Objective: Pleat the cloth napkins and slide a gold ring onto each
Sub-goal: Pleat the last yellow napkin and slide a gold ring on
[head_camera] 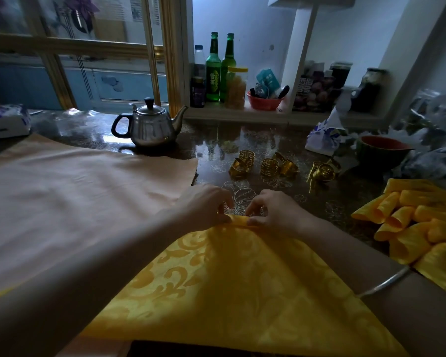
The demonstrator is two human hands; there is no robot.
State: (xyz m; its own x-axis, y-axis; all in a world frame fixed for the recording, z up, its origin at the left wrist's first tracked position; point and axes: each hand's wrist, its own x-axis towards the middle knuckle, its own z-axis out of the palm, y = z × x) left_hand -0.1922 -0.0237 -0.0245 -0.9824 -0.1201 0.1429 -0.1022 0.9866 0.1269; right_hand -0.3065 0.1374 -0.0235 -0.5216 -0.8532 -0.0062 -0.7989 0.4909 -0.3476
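pinching napkin (232, 279) far tip, both hands (204, 206) (277, 212)

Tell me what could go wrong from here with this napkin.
The left hand and right hand pinch only the far corner of the yellow napkin, so the first pleat may slip or come out uneven. The gold rings lie loose just beyond; pushing cloth forward could knock them.

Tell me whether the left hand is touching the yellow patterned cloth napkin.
Touching. The head view shows the left hand pinching the folded far corner of the yellow patterned cloth napkin.
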